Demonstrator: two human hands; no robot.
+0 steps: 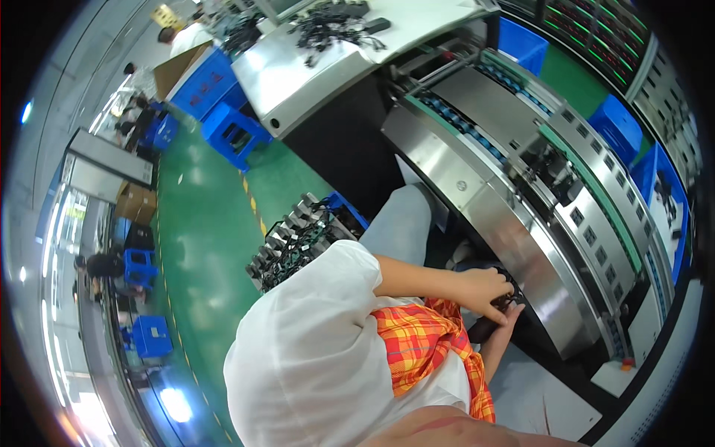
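Observation:
In my lap area, beside the steel side of a curved conveyor machine [477, 186], both my hands are close together. My left hand [485, 289] is closed from above around a small black item [506, 301], which looks like part of a black cable or adapter. From below, my right hand [509, 319] meets it with the fingers pressed against the same item. Most of that item is hidden by the fingers. A larger dark shape [482, 329] lies between my right forearm and the orange checked cloth [417, 339] at my waist; its kind does not show.
To my left, a rack [294, 242] holds many black cables. A white table [261, 86] ahead carries a heap of black cabled devices [335, 28]. Blue stools [232, 134] and blue bins [521, 46] stand around. Other people sit and stand at the far left.

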